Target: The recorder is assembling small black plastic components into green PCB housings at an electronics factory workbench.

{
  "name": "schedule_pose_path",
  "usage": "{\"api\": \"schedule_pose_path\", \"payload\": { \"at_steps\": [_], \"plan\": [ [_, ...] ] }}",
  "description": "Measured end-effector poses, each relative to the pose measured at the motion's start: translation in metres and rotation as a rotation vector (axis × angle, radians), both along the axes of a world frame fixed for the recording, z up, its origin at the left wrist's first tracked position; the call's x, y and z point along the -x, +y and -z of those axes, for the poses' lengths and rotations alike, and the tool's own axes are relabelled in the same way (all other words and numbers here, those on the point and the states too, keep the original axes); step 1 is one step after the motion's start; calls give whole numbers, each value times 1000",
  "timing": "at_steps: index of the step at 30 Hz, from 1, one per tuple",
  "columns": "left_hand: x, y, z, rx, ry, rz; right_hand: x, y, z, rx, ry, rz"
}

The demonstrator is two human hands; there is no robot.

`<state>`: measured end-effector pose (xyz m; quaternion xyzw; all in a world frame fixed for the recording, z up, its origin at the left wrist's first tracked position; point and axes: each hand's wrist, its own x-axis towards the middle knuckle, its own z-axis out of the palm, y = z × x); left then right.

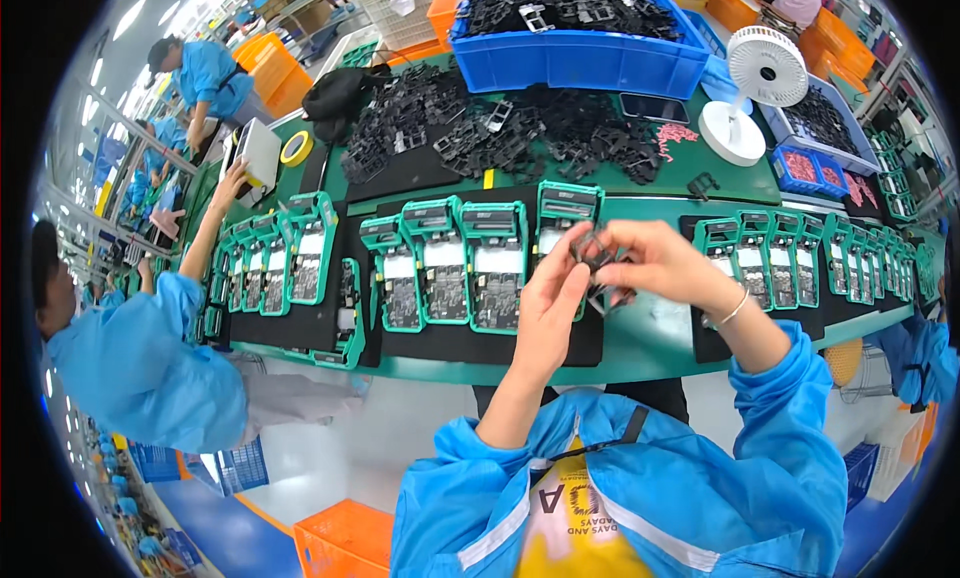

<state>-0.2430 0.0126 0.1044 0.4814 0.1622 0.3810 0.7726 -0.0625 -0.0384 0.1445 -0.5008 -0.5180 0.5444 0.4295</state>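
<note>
Both my hands meet over the front of the bench around a small black plastic part (592, 252). My left hand (548, 303) pinches it from the left, and my right hand (655, 264) grips it from the right with bent fingers. The fingers hide much of the part. Just behind my hands stands a green-framed device housing (570, 200), partly covered by them. To its left, more open green housings (493, 268) with circuit boards inside lie in a row on a black mat (450, 346).
Black plastic parts (500, 133) lie heaped behind the housings, before a full blue bin (585, 63). A white fan (735, 133), a phone (654, 109) and pink pieces (672, 138) are at back right. Housings (780, 263) continue rightward. A co-worker (150, 363) works at left.
</note>
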Motion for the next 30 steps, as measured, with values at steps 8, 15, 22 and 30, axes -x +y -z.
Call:
{"api": "schedule_pose_path", "payload": {
  "at_steps": [8,15,22,30],
  "plan": [
    [37,-3,32,323,-293,-589,89,1,32,-115,-12,109],
    [79,7,37,412,-300,-852,167,10,54,-272,-214,169],
    [130,20,58,370,-363,-1074,215,32,82,-870,-750,201],
    [163,29,63,423,-390,-1140,247,54,95,-908,-684,78]
  ]
}}
